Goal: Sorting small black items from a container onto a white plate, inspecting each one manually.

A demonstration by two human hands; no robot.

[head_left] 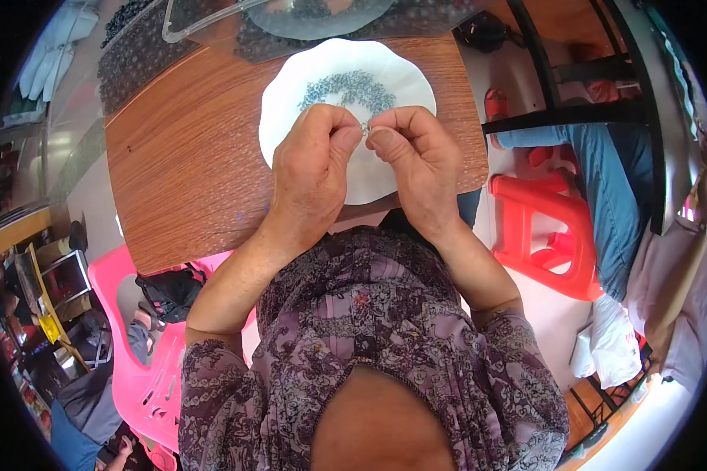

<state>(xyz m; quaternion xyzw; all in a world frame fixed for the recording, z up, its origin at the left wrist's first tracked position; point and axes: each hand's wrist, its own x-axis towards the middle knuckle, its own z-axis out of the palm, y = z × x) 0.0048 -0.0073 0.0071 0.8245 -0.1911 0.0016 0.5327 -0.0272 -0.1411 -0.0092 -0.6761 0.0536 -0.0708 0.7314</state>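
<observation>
Fingertips (pixel 353 135) of both hands press together, pinching one tiny bead (pixel 364 126) between them (too small to make out its shape). Left hand (pixel 310 169) and right hand (pixel 420 161) meet just above the near half of the white scalloped plate (pixel 291 86). More small grey-blue beads (pixel 347 88) lie heaped at the plate's middle, beyond the knuckles. Under the plate is a wooden table (pixel 188 165); right of it stands a red stool (pixel 546 235).
</observation>
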